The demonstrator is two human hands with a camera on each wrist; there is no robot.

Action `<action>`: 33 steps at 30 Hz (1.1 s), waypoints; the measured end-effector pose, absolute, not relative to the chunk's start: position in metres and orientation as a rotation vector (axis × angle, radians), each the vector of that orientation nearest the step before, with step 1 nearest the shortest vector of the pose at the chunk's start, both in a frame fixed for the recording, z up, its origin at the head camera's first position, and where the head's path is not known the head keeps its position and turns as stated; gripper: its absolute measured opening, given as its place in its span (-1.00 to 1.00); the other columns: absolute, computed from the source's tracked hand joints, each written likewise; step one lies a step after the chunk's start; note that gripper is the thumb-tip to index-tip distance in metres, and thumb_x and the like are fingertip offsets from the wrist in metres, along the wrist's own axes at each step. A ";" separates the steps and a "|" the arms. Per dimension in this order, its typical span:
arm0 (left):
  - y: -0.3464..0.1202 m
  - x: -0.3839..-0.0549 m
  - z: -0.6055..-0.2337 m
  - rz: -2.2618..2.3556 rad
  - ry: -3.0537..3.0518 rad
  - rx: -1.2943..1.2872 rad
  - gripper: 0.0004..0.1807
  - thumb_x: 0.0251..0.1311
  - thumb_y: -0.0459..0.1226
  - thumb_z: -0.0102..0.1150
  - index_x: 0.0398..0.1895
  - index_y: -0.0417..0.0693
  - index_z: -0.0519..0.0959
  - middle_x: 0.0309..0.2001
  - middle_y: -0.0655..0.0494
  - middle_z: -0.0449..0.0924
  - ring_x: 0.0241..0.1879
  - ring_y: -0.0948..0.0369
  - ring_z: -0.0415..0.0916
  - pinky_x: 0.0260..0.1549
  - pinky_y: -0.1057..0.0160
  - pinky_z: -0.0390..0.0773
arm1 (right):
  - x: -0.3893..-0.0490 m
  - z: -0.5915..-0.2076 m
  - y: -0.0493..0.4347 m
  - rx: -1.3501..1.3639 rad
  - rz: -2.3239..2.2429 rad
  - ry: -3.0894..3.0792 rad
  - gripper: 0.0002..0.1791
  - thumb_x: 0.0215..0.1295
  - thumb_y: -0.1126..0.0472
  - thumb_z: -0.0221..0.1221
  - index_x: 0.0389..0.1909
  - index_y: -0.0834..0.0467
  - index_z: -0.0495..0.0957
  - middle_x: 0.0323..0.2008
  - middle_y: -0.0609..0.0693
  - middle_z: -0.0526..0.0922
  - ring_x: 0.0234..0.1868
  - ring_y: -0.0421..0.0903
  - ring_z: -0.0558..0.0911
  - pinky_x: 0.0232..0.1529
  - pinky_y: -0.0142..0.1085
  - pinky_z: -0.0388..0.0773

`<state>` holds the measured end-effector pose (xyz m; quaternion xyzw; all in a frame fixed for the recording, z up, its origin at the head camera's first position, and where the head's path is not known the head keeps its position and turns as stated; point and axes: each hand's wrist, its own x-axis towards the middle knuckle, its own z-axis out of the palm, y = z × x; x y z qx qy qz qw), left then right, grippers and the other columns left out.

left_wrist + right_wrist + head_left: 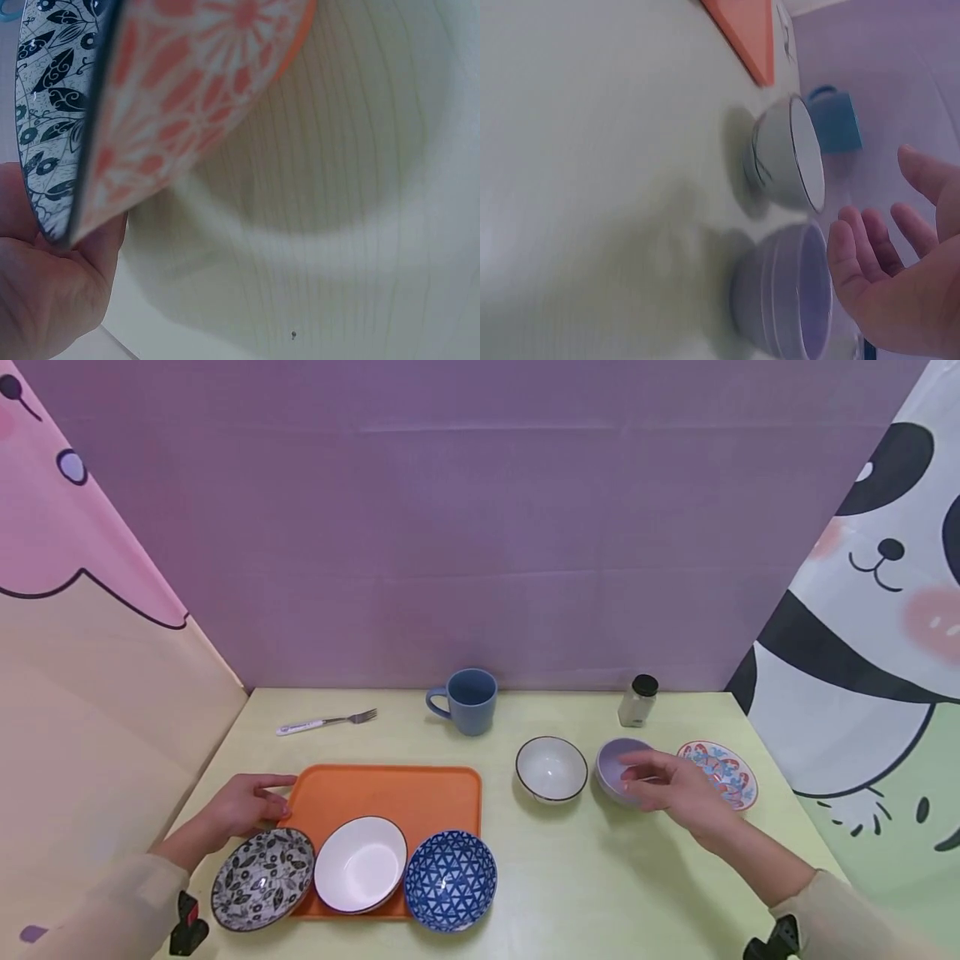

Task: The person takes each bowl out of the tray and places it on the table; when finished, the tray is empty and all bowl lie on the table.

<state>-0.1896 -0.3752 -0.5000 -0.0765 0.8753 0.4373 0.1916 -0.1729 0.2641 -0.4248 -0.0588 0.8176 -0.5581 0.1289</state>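
My left hand [243, 806] is at the left edge of the orange tray [390, 789], its index finger stretched to the tray's corner. Just below that hand, a black-and-white leaf-patterned bowl [262, 881] overlaps the tray's left side. In the left wrist view this bowl [56, 112] hides part of the fingers. A white bowl [360, 864] and a blue triangle-patterned bowl [450, 881] stand along the tray's front. Over the lavender bowl [611, 768] hovers my right hand [678, 789], fingers loosely spread. The right wrist view shows the fingertips close beside that bowl's rim [810, 292].
A dark-rimmed white bowl [551, 768] stands left of the lavender one. Behind are a blue mug [472, 702], a fork [326, 722] and a black-capped shaker [637, 702]. A patterned plate [727, 772] lies at the right, partly behind my right hand.
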 end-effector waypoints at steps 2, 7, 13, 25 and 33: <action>-0.375 -0.189 -0.499 1.227 2.457 -0.216 -0.30 0.32 -0.38 0.27 0.48 -0.37 0.27 -0.04 -0.22 0.68 -0.19 0.05 0.73 -0.23 0.04 0.76 | -0.173 -0.428 0.254 -0.180 -1.635 2.353 -0.41 0.29 0.21 0.37 0.30 0.33 0.50 -0.01 0.13 0.63 -0.11 -0.17 0.65 -0.10 -0.15 0.70; -0.375 -0.188 -0.497 1.219 2.469 -0.208 -0.32 0.33 -0.39 0.25 0.47 -0.38 0.28 -0.06 -0.20 0.69 -0.19 0.05 0.73 -0.25 0.04 0.76 | -0.170 -0.433 0.232 -0.218 -1.665 2.283 -0.37 0.23 0.20 0.43 0.30 0.30 0.50 -0.04 0.13 0.66 -0.12 -0.14 0.69 -0.12 -0.17 0.69; -0.375 -0.187 -0.496 1.211 2.482 -0.202 -0.34 0.33 -0.40 0.23 0.46 -0.40 0.28 -0.09 -0.17 0.70 -0.21 0.05 0.73 -0.28 0.05 0.76 | -0.167 -0.437 0.206 -0.257 -1.680 2.203 -0.37 0.23 0.21 0.42 0.30 0.27 0.50 0.02 0.27 0.65 -0.11 -0.06 0.74 -0.12 -0.16 0.68; -0.371 -0.186 -0.493 1.211 2.476 -0.212 -0.34 0.32 -0.40 0.23 0.46 -0.40 0.28 -0.10 -0.15 0.69 -0.22 0.06 0.72 -0.29 0.05 0.75 | -0.156 -0.455 0.170 -0.300 -1.654 2.063 -0.39 0.24 0.19 0.42 0.29 0.25 0.51 0.08 0.28 0.65 -0.08 -0.06 0.75 0.03 0.03 0.69; -0.371 -0.187 -0.495 1.212 2.481 -0.223 -0.34 0.32 -0.40 0.24 0.45 -0.39 0.30 -0.12 -0.13 0.70 -0.24 0.06 0.73 -0.30 0.04 0.75 | -0.150 -0.465 0.152 -0.319 -1.633 1.997 -0.35 0.25 0.22 0.41 0.34 0.29 0.46 0.06 0.28 0.66 -0.07 -0.07 0.74 0.00 0.01 0.70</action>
